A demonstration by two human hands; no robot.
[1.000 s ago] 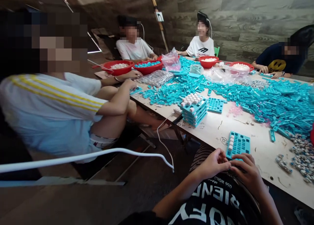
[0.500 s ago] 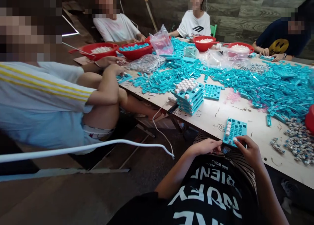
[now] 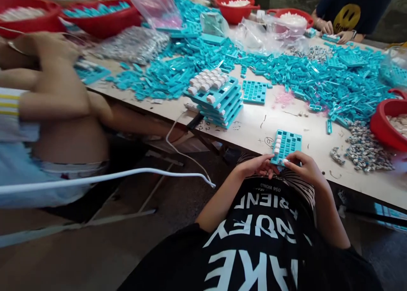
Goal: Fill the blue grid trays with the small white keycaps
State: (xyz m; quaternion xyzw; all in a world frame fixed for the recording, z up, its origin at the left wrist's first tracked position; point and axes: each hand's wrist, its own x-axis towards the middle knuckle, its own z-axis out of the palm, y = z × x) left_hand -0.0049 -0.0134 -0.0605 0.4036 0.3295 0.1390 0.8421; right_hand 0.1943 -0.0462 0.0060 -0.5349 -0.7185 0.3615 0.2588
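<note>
A turquoise grid plate (image 3: pixel 293 143) lies at the table's front edge, with several white key-like caps (image 3: pixel 277 145) in a row along its left side. My left hand (image 3: pixel 258 166) is closed at the plate's lower left corner, thumb against its edge and the other fingers curled below. Between the thumb and fingertips of my right hand (image 3: pixel 301 166) is a small white cap (image 3: pixel 285 161), pinched over the plate's near edge. Farther left stands a stack of similar turquoise plates (image 3: pixel 227 106), its top one bearing white caps.
Another grid plate (image 3: pixel 254 92) lies behind the stack. Heaped turquoise parts (image 3: pixel 318 77) cover much of the table. Small metallic parts (image 3: pixel 365 149) and a red basket (image 3: pixel 389 123) are at right. A white cable (image 3: pixel 127 176) crosses at left, near a seated person's arm (image 3: pixel 60 83).
The view has shifted nearer and to the right, so the table contents appear farther left and higher. Both hands remain at the same plate, the right still pinching a white cap.
</note>
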